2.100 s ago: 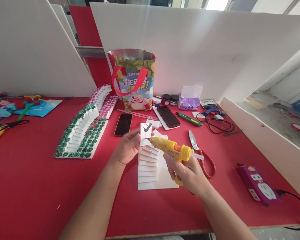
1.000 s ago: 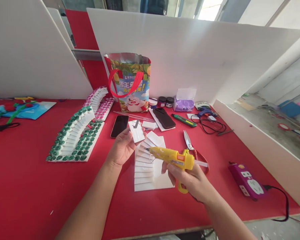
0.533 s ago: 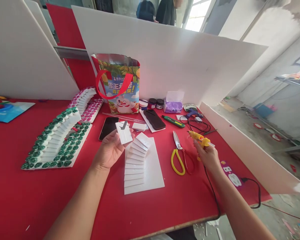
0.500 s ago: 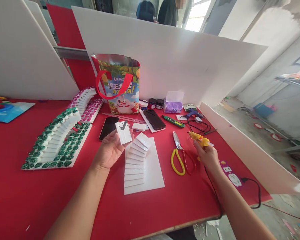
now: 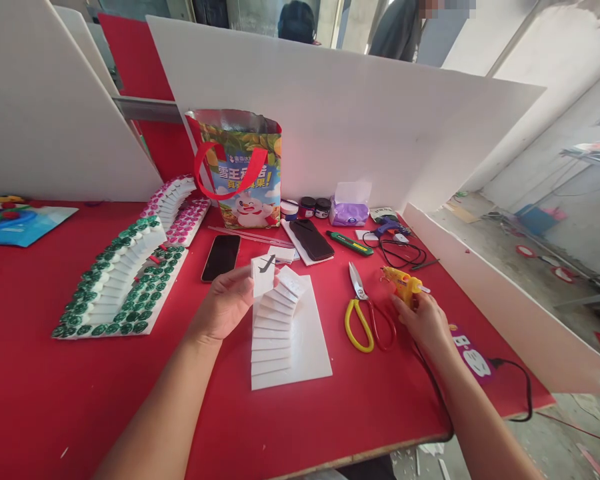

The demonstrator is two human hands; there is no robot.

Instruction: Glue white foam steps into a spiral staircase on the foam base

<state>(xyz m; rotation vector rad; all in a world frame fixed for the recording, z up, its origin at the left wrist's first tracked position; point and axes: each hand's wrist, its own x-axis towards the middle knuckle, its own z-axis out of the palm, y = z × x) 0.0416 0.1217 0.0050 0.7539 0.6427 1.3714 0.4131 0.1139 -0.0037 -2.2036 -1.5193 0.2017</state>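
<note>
My left hand [image 5: 226, 303] pinches a small white foam piece [image 5: 263, 275] with dark marks on it, held above the upper end of a curved stair of white strips [image 5: 273, 333]. That stair lies on a white board [image 5: 313, 340] on the red table [image 5: 220, 427]. At the right, my right hand [image 5: 425, 323] is closed round a yellow glue gun [image 5: 404, 281], whose nozzle points left. Scissors [image 5: 361, 317] with one yellow and one red handle lie between the board and my right hand.
Behind stand a colourful bag [image 5: 250, 177], phones [image 5: 221, 258], jars [image 5: 307, 206], tissues [image 5: 349, 210] and a green cutter [image 5: 350, 243]. Decorated stair models [image 5: 115, 287] sit at the left. A cord hangs by my right arm. Two people are beyond the white panel [image 5: 340, 113].
My left hand has moved right with the foam piece and turned it, nearer the top of the stair. My right hand still holds the glue gun. A person behind the panel has shifted right.
</note>
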